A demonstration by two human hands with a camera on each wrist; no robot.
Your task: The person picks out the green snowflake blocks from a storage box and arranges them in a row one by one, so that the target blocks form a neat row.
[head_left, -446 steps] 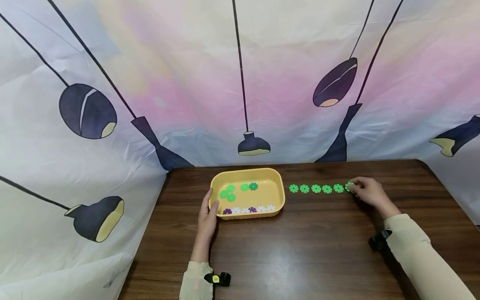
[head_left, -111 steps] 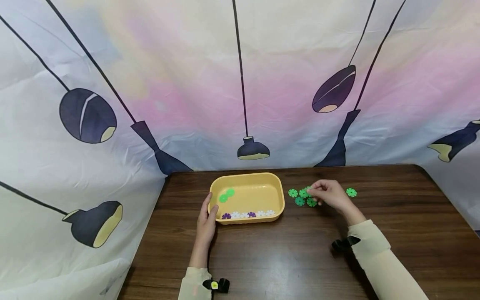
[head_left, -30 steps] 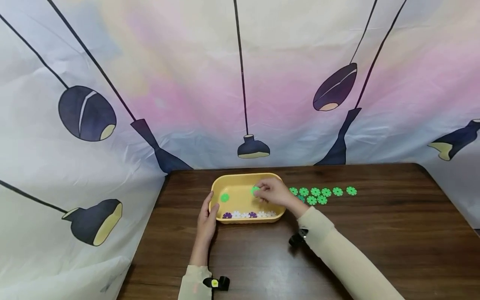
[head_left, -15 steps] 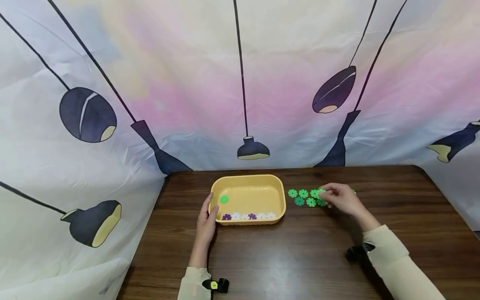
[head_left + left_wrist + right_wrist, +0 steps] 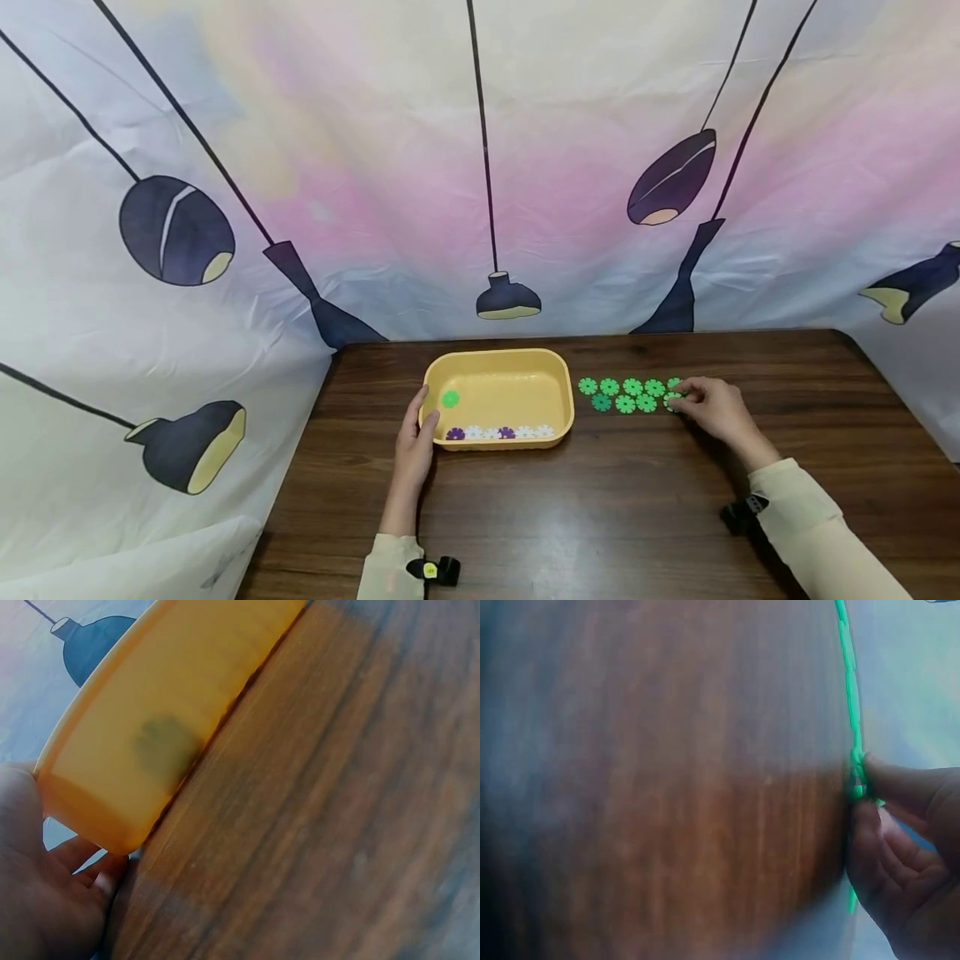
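My left hand holds the left end of a yellow plastic tray, its thumb over the rim. The left wrist view shows fingers around the corner of the tray wall. At the near end of the second row on the table, my right hand pinches a green flower-shaped piece between thumb and fingers. The right wrist view has this green piece at the fingertips, close to the tabletop. Beside it lie two rows of green flower pieces, one darker green. The hand hides the back row's right end.
Inside the tray, one light green flower piece lies at the left. White flower pieces and purple ones line its near side. The dark wooden table backs onto a printed cloth with lamp drawings.
My right hand has carried a green flower piece from the tray rightward to the second row. Since the oldest frame that second row has formed and the tray's green pieces have dwindled. The left hand stays put.
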